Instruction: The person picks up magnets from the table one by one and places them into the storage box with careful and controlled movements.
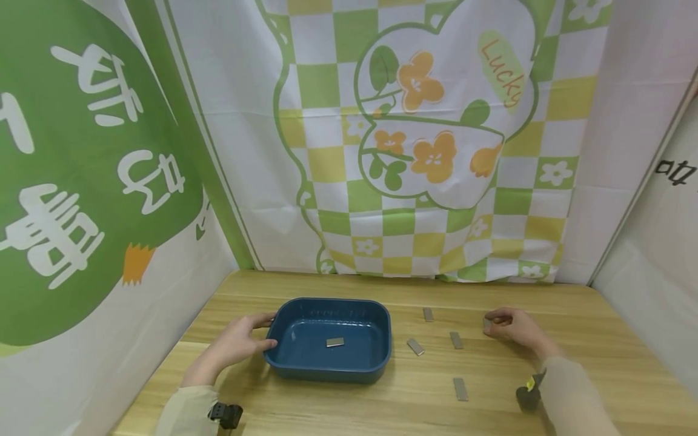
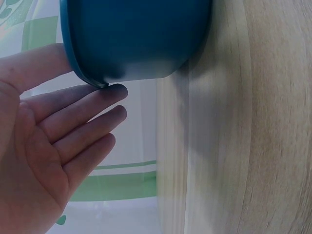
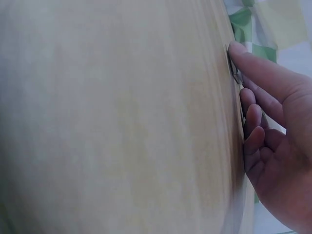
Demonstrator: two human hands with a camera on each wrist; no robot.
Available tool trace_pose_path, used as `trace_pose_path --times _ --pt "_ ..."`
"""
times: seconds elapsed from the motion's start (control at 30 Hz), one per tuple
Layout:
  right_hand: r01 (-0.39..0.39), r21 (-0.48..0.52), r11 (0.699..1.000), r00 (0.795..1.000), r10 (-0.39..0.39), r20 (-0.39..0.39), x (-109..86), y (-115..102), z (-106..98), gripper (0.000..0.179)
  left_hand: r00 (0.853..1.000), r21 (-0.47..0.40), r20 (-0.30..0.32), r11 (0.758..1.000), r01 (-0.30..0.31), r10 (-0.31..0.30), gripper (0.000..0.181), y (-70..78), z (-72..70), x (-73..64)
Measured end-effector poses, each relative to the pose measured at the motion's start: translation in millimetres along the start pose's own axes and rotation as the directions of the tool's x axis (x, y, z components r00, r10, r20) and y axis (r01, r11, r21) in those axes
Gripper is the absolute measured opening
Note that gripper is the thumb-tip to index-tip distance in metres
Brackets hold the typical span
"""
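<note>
A dark blue rectangular tub (image 1: 351, 374) rests on the table, with one small grey rectangular metal piece (image 1: 335, 342) lying on its floor. At the tub's left end is my left hand (image 1: 240, 344), its thumb and fingers fairly straight against the rim. The left wrist view has this hand (image 2: 63, 122) touching the corner of the tub (image 2: 136, 39). Over on the right, my right hand (image 1: 512, 327) pinches another metal piece (image 1: 487, 324) between thumb and fingers at the tabletop. That metal piece (image 3: 235, 69) shows edge-on in the right wrist view, partly hidden by the fingers.
Several similar metal pieces lie scattered between the tub and my right hand, among them one nearer piece (image 1: 460, 389) and one farther piece (image 1: 428, 314). Behind the wooden table (image 1: 414, 412) hangs a green-and-yellow checked cloth (image 1: 349, 206). Printed cloth walls flank both sides.
</note>
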State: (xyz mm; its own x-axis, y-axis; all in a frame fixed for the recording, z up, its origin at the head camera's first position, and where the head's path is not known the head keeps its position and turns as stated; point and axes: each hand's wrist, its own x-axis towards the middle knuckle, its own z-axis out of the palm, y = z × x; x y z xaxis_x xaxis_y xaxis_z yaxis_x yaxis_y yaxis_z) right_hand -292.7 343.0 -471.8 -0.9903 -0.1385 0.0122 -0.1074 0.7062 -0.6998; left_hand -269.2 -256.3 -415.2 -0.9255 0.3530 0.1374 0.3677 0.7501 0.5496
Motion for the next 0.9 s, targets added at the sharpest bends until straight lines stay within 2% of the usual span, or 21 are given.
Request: trace_pose_path --times 0.27,0.67,0.9 --pt "0.000 -0.055 0.998 1.000 0.000 0.004 2.0 3.0 0.3 0.051 1.000 -0.001 0.000 1.000 0.004 -0.004 0.060 -0.3 0.1 -1.0" --pt "0.012 -0.061 0.998 1.000 -0.013 -0.013 4.6 4.5 0.6 0.054 1.000 0.000 -0.001 1.000 0.007 -0.007 0.060 -1.1 0.2 -0.3" --pt "-0.002 -0.032 0.999 1.000 0.002 -0.016 4.0 5.6 0.7 0.059 1.000 0.002 0.000 1.000 0.002 -0.002 0.060 -2.1 0.7 0.4"
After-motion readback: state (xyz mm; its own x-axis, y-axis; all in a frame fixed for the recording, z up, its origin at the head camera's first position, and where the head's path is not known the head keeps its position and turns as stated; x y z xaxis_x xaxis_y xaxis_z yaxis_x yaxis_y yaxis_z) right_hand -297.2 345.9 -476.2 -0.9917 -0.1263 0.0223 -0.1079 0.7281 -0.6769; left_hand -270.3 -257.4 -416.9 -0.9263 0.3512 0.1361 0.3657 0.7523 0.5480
